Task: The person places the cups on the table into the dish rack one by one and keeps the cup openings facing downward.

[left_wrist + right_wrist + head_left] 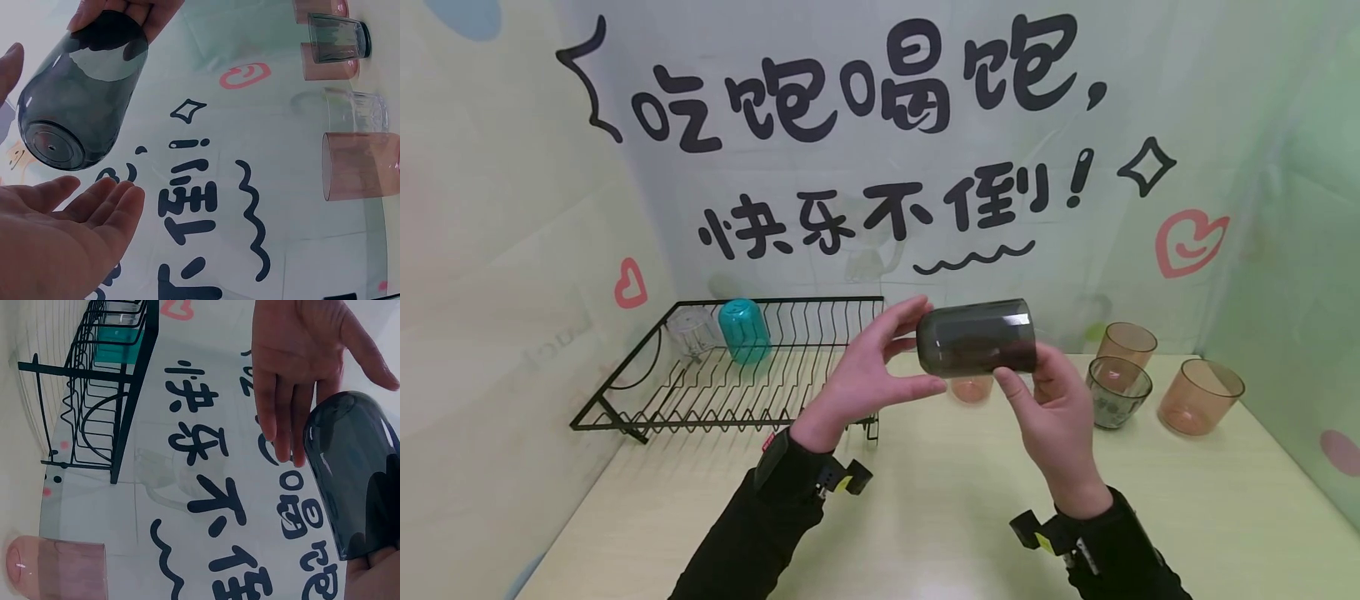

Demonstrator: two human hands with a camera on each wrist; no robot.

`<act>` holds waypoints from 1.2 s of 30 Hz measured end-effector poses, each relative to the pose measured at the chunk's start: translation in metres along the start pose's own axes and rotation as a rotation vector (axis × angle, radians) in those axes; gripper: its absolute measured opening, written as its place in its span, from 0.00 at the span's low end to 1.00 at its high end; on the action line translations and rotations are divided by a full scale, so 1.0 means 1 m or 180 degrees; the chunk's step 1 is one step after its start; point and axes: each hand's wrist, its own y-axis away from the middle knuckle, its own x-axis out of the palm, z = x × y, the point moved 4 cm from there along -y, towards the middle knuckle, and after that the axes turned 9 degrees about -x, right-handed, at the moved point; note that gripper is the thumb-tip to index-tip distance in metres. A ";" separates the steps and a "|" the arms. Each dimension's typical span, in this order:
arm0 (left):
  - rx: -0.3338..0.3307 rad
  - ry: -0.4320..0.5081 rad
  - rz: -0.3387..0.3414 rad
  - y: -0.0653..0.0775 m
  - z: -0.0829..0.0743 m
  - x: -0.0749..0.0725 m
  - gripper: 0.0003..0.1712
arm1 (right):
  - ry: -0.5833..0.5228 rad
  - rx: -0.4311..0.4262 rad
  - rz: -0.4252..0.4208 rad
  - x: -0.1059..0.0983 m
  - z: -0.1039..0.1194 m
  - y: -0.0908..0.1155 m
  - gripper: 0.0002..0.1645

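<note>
A dark grey see-through glass is held on its side in the air, its base towards the left. My right hand grips it near the rim end, thumb below and fingers behind. My left hand is spread beside the base end, thumb apart from the fingers. In the left wrist view, a gap shows between the left fingers and the round base of the glass. The right wrist view also has the left palm facing the glass.
A black wire dish rack at the back left carries a blue glass and a clear glass. On the right stand a grey glass and orange glasses. Another orange glass stands partly hidden behind the held one.
</note>
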 end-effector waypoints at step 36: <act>-0.0348 0.0393 -0.0135 -0.001 0.007 0.006 0.41 | 0.0111 0.0495 -0.0112 0.008 -0.007 0.008 0.16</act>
